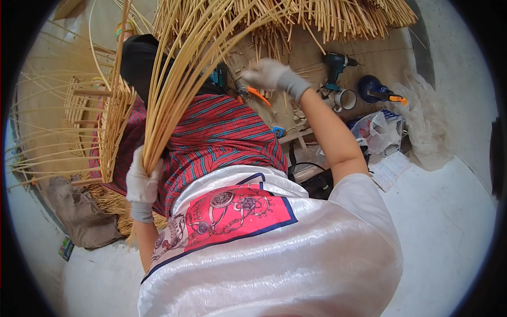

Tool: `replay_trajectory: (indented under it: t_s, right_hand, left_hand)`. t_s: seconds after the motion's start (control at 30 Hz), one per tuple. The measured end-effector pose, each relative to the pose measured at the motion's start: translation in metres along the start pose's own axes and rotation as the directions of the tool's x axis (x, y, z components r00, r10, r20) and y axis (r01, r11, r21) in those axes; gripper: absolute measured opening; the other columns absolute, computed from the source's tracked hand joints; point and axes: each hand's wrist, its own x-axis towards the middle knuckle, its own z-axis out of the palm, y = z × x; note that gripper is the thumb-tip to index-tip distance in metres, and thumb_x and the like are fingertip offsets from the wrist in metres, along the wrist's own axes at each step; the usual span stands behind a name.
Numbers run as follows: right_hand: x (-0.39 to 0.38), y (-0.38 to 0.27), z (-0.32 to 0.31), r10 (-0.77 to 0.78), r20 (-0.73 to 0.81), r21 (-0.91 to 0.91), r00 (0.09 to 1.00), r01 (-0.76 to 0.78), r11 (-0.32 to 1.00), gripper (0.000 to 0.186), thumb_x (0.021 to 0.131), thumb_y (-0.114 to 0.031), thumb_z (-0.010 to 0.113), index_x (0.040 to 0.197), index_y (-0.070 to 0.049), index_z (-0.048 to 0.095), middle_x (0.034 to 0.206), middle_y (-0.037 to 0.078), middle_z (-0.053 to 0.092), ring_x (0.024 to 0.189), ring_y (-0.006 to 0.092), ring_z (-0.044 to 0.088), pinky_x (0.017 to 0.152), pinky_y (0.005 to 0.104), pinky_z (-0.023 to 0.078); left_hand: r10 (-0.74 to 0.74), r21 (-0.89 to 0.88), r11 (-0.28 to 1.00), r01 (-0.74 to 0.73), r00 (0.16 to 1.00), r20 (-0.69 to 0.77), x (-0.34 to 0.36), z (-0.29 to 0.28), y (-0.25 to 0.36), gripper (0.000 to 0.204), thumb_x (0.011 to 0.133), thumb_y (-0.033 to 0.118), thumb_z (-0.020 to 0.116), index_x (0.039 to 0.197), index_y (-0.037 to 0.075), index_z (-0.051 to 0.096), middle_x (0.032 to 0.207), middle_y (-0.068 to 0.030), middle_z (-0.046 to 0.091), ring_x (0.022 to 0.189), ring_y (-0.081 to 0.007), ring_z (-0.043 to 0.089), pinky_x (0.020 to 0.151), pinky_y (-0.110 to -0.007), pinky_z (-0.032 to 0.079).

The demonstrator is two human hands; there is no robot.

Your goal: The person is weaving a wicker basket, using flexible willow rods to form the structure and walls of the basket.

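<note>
My left hand [141,177], in a pale work glove, is shut around the lower end of a thick bundle of long rattan canes [177,87] that fans up and to the right. My right hand [269,74], also gloved, reaches forward over the floor toward an orange-handled cutter [259,96]; its fingers are curled and I cannot tell whether it holds anything. A partly woven rattan frame [108,132] leans against my left leg, over a red striped cloth [222,134] on my lap.
A teal cordless drill [336,66] lies ahead. A roll of tape [346,99], a blue tool with an orange handle [377,91] and plastic bags [377,132] lie at the right. More canes [338,18] pile at the top. A brown cloth [79,214] lies at the left.
</note>
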Motion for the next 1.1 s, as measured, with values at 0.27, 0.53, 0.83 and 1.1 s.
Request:
replay_trajectory:
  t_s: [0.27, 0.53, 0.83, 1.1]
  right_hand:
    - [-0.034, 0.15, 0.27, 0.277, 0.061, -0.464, 0.959, -0.218, 0.858, 0.033, 0.094, -0.041, 0.056, 0.121, -0.024, 0.061, 0.126, 0.01, 0.056, 0.117, 0.0325, 0.058, 0.088, 0.0518, 0.051]
    - [-0.057, 0.153, 0.211, 0.236, 0.245, -0.195, 0.94, -0.191, 0.962, 0.045, 0.089, -0.046, 0.062, 0.124, -0.02, 0.066, 0.118, 0.013, 0.066, 0.108, 0.0294, 0.065, 0.088, 0.0457, 0.052]
    - [-0.128, -0.098, -0.037, -0.385, 0.054, 0.661, 0.921, 0.256, 0.705, 0.027, 0.079, -0.014, 0.07, 0.1, -0.002, 0.06, 0.099, 0.011, 0.061, 0.091, 0.0213, 0.065, 0.086, 0.0333, 0.054]
    - [-0.036, -0.285, 0.044, -0.813, -0.045, 0.15, 0.581, 0.808, 0.57, 0.04, 0.071, -0.01, 0.085, 0.092, -0.004, 0.052, 0.101, 0.012, 0.056, 0.098, 0.0247, 0.058, 0.088, 0.0345, 0.048]
  left_hand:
    - [-0.122, 0.029, 0.993, 0.118, 0.973, 0.194, -0.013, 0.005, 0.0, 0.06, 0.088, 0.027, 0.073, 0.138, 0.007, 0.048, 0.118, -0.0221, 0.067, 0.111, -0.0375, 0.065, 0.094, -0.041, 0.051]
    - [0.079, -0.079, 0.994, -0.071, 0.992, 0.098, -0.019, 0.001, 0.008, 0.071, 0.088, 0.032, 0.075, 0.147, 0.008, 0.043, 0.134, -0.0213, 0.06, 0.125, -0.0379, 0.058, 0.104, -0.041, 0.047]
    - [0.191, -0.249, 0.929, -0.274, 0.931, -0.312, -0.03, 0.016, 0.002, 0.037, 0.093, 0.024, 0.068, 0.126, 0.008, 0.063, 0.106, -0.0146, 0.066, 0.103, -0.0301, 0.065, 0.094, -0.039, 0.052]
    - [0.141, -0.947, 0.068, -0.315, 0.942, -0.304, 0.012, 0.002, 0.004, 0.021, 0.099, 0.021, 0.066, 0.113, 0.008, 0.057, 0.101, 0.0004, 0.066, 0.096, -0.009, 0.062, 0.085, -0.026, 0.052]
